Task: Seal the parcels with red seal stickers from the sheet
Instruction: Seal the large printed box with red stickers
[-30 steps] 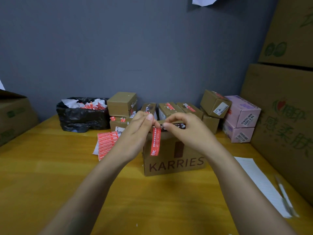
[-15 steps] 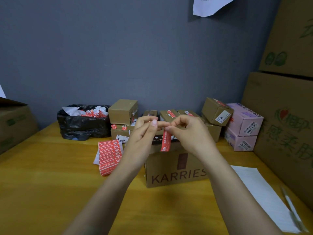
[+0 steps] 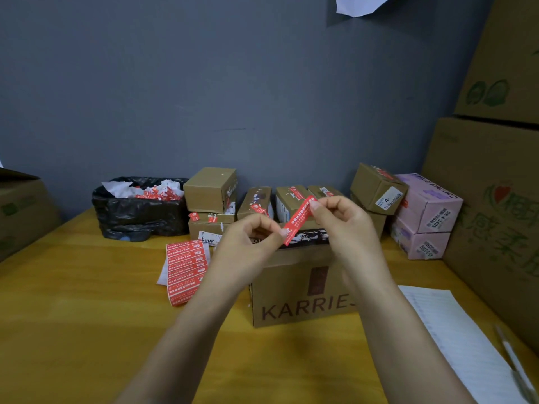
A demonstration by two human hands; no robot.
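A red seal sticker (image 3: 298, 219) is stretched slantwise between my two hands above the brown KARRIES parcel (image 3: 294, 290). My left hand (image 3: 248, 243) pinches its lower end and my right hand (image 3: 341, 220) pinches its upper end. The sheet of red seal stickers (image 3: 186, 269) lies on the wooden table (image 3: 73, 301) to the left of the parcel. Small brown parcels (image 3: 210, 189) with red seals stand behind, against the wall.
A black bag of torn paper scraps (image 3: 137, 208) sits at the back left. Two pink boxes (image 3: 425, 217) and large cartons (image 3: 493, 199) stand at the right. A white paper (image 3: 458, 339) with a pen lies at the front right. A carton (image 3: 20, 208) is at far left.
The sticker hung down from my fingers over the parcel's front; now both hands hold it stretched at a slant, higher above the parcel. The camera view has shifted slightly.
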